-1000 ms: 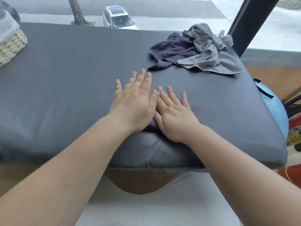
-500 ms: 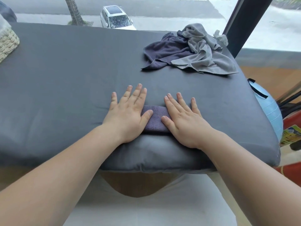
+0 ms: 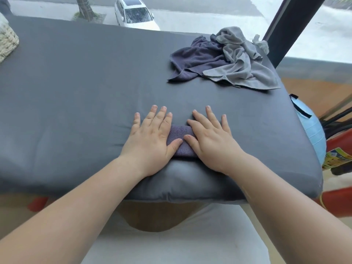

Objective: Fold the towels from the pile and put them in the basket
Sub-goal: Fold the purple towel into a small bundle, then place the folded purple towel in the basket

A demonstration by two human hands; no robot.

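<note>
Folded towel [image 3: 180, 141], dark purple, lies at the near edge of the grey cushion [image 3: 76, 92]. The left hand [image 3: 150, 138] and right hand [image 3: 211, 141] press flat on it with straight fingers, covering both its ends. A pile of unfolded towels [image 3: 228, 60] sits at the far right corner and a woven basket [image 3: 7, 42] at the far left edge. A white car [image 3: 133, 14] stands outside the window.
</note>
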